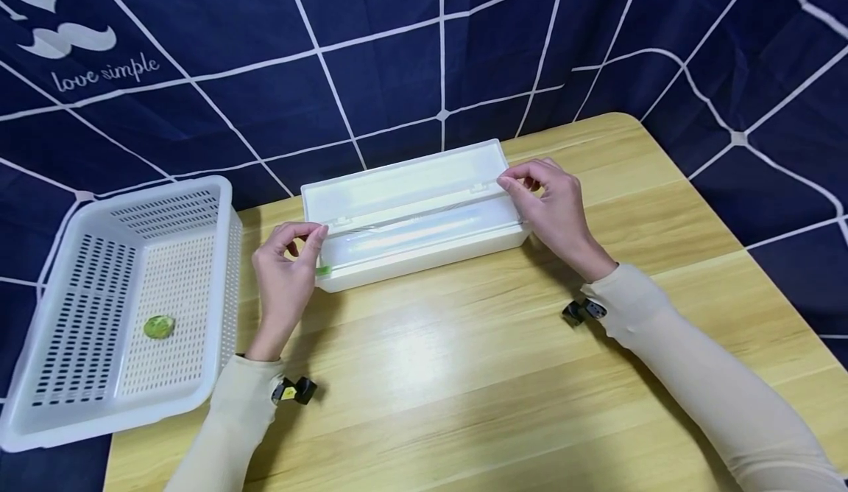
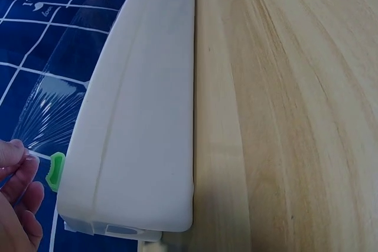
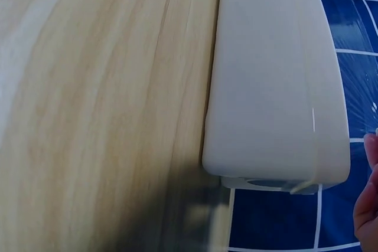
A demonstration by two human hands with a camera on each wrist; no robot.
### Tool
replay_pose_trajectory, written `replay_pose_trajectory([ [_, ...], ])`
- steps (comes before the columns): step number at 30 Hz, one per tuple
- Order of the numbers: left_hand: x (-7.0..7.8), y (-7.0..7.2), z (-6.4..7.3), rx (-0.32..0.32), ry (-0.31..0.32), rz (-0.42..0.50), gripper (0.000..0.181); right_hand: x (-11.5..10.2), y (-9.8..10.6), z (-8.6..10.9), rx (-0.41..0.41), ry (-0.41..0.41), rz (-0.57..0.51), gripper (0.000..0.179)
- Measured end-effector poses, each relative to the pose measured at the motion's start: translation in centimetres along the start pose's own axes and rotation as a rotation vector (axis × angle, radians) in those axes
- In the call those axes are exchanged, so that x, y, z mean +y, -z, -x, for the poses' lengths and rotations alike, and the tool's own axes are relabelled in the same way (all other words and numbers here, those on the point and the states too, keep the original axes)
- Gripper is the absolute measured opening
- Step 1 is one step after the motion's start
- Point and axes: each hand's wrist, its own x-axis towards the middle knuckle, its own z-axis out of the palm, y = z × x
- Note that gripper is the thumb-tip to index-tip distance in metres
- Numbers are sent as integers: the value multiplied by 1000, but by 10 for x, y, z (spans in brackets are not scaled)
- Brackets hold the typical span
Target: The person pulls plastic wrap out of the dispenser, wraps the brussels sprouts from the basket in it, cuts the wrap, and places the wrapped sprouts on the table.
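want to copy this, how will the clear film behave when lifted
The clear film is probably floppy and very light: it looks thin, with the blue cloth showing through. It may wrinkle easily, as creases fan out from the left hand.

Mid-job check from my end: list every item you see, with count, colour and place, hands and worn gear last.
Box: 1, white, lid open, near the table's far edge
Film: 1 sheet, clear, stretched between the hands
Small tab: 1, green, at the box's left end
Basket: 1, white, left of the box
Round item: 1, green, inside the basket; kind unclear
Table: 1, light wood, under the box
Cloth: dark blue with white lines, behind the table
Wrist devices: 2, black, one per wrist
Sleeves: 2, beige, on the forearms
Left hand: 1, bare, pinching the film
Right hand: 1, bare, pinching the film
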Motion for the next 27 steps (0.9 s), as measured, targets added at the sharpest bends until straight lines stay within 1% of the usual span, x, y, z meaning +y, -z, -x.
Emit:
replay_pose_trajectory([
  [6, 4, 2, -1, -5, -11, 3, 9, -2, 2, 0, 3, 45, -44, 6],
  [9, 6, 2, -2, -8, -9, 18, 10, -3, 2, -1, 12, 64, -42, 5],
  [14, 8, 4, -5, 11, -15, 68, 6, -4, -1, -6, 14, 98, -22, 8],
  [19, 9, 3, -4, 0, -12, 106, 6, -6, 1, -6, 19, 81, -46, 5],
  [27, 9, 1, -4, -20, -7, 149, 3, -9, 4, -3, 0, 18, -90, 6],
])
